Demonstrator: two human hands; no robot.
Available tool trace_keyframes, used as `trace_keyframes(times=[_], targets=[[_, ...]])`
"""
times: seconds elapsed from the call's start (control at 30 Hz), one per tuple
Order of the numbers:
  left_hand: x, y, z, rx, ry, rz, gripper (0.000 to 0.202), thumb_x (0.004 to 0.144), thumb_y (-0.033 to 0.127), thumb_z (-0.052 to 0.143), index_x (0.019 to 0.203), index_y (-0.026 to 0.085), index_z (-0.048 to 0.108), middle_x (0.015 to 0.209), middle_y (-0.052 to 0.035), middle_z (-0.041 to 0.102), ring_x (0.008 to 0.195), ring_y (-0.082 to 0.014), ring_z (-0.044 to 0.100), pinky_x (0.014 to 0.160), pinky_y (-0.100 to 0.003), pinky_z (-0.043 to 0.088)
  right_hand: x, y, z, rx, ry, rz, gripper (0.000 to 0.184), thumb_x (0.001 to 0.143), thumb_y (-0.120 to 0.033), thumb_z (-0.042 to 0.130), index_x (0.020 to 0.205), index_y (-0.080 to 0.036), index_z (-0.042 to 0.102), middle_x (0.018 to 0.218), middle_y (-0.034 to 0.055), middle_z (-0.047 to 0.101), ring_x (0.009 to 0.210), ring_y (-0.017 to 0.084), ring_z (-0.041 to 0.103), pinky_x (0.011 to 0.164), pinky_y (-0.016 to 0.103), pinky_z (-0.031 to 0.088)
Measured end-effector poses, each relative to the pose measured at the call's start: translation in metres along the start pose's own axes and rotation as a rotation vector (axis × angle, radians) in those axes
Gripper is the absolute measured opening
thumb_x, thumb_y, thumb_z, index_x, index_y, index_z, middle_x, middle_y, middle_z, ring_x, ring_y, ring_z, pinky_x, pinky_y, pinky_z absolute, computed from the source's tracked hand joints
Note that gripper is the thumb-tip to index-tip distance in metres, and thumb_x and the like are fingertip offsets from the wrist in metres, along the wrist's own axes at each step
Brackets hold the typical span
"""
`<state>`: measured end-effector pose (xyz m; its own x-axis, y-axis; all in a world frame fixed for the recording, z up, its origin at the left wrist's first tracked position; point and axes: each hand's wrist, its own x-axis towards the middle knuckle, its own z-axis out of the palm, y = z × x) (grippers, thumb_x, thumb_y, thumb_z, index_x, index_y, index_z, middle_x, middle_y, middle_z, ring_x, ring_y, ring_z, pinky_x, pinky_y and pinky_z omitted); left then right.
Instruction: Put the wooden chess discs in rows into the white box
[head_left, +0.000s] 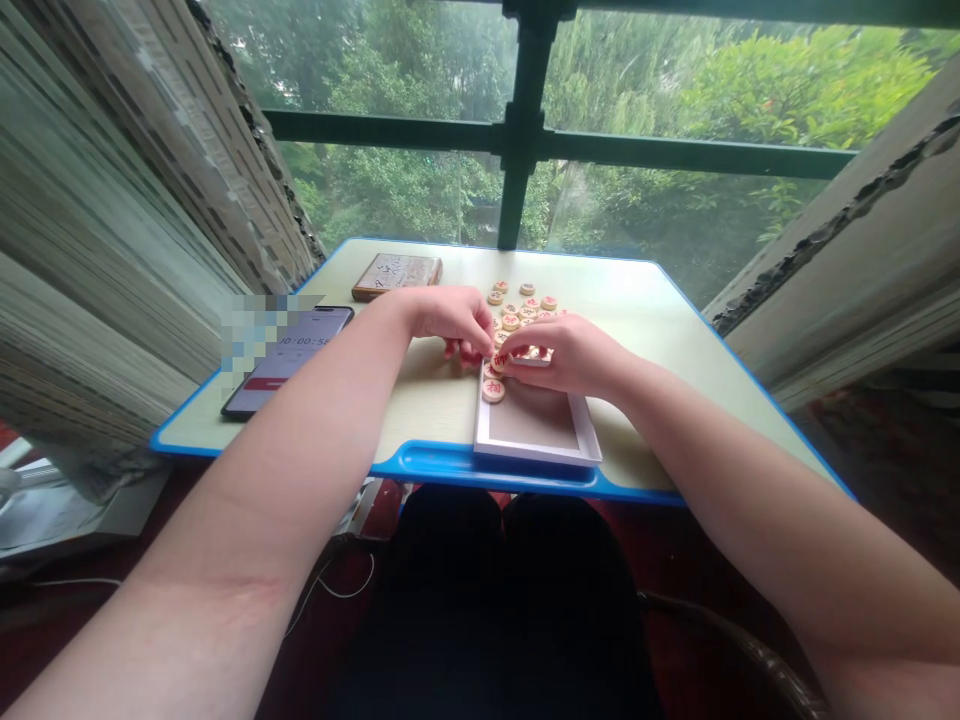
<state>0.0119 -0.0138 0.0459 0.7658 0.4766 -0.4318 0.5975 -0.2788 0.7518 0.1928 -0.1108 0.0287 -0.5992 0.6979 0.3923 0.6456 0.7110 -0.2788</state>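
A shallow white open box (538, 456) lies at the near edge of the table, partly over its blue trim. Inside its left side sits a round xiangqi piece (493, 391) with a red character, and another behind it is partly covered. My right hand (559, 352) reaches over the box with thumb and fingers pinched on a xiangqi piece (500, 362), held tilted above the left side. My left hand (456, 322) is closed beside the box's far left corner, fingers curled. Whatever is in its fingertips, if anything, is hidden. Several loose pieces (511, 322) spread beyond both hands.
A flat box lid with printed writing (396, 275) lies at the back left of the table (622, 285). A phone showing a timer (292, 355) rests at the left. Curtains flank the table, and a window with green bars (517, 150) stands behind it.
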Motion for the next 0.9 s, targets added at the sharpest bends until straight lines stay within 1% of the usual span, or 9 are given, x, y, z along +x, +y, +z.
trace_keyframes(times=[0.13, 0.23, 0.43, 0.53, 0.7, 0.9], targets=[[-0.0014, 0.0003, 0.0, 0.0, 0.055, 0.014, 0.013, 0.058, 0.026, 0.071, 0.062, 0.014, 0.068, 0.052, -0.0022, 0.061, 0.048, -0.0113, 0.055, 0.045, -0.02, 0.038, 0.0003, 0.0055, 0.0006, -0.002, 0.024, 0.047, 0.018, 0.078, -0.034, 0.06, 0.085, -0.02, 0.069, 0.077, 0.003, 0.069, 0.066, 0.014, 0.06, 0.062, 0.024, 0.043], [-0.0013, -0.0001, 0.0003, -0.028, 0.074, 0.019, 0.015, 0.056, 0.027, 0.073, 0.059, 0.014, 0.067, 0.051, -0.0026, 0.06, 0.047, -0.0111, 0.054, 0.043, -0.021, 0.036, 0.0005, 0.0093, 0.0005, 0.011, 0.039, 0.051, 0.02, 0.078, -0.037, 0.06, 0.084, -0.02, 0.07, 0.078, 0.0033, 0.069, 0.066, 0.014, 0.06, 0.063, 0.024, 0.044], [0.0022, -0.0031, -0.0004, -0.017, 0.048, 0.022, 0.015, 0.057, 0.027, 0.073, 0.06, 0.014, 0.067, 0.05, -0.002, 0.059, 0.046, -0.0112, 0.053, 0.041, -0.02, 0.034, 0.0016, 0.0063, 0.0015, 0.027, 0.02, -0.032, 0.021, 0.079, -0.036, 0.059, 0.081, -0.018, 0.07, 0.085, 0.007, 0.069, 0.075, 0.017, 0.062, 0.068, 0.027, 0.046], [0.0015, -0.0033, -0.0014, -0.025, 0.028, 0.046, 0.015, 0.06, 0.027, 0.072, 0.063, 0.013, 0.068, 0.051, -0.0019, 0.059, 0.045, -0.0104, 0.053, 0.04, -0.019, 0.034, 0.0022, 0.0043, 0.0039, 0.016, 0.003, -0.073, 0.02, 0.08, -0.034, 0.058, 0.08, -0.018, 0.07, 0.085, 0.0077, 0.069, 0.078, 0.017, 0.062, 0.071, 0.027, 0.047], [-0.0017, -0.0021, -0.0028, -0.054, -0.03, 0.068, 0.017, 0.063, 0.028, 0.071, 0.068, 0.012, 0.07, 0.053, -0.0026, 0.059, 0.044, -0.008, 0.049, 0.037, -0.017, 0.031, 0.0029, 0.0068, 0.0054, 0.023, 0.013, -0.093, 0.019, 0.08, -0.034, 0.059, 0.08, -0.018, 0.07, 0.079, 0.0072, 0.069, 0.076, 0.017, 0.062, 0.071, 0.028, 0.047], [-0.001, -0.0033, -0.0037, -0.086, -0.069, 0.076, 0.02, 0.063, 0.03, 0.072, 0.07, 0.012, 0.071, 0.057, -0.0047, 0.061, 0.044, -0.0068, 0.045, 0.035, -0.017, 0.027, 0.0022, 0.0102, 0.0068, 0.042, 0.009, -0.105, 0.018, 0.08, -0.033, 0.06, 0.082, -0.019, 0.07, 0.08, 0.0071, 0.068, 0.077, 0.017, 0.062, 0.072, 0.028, 0.047]])
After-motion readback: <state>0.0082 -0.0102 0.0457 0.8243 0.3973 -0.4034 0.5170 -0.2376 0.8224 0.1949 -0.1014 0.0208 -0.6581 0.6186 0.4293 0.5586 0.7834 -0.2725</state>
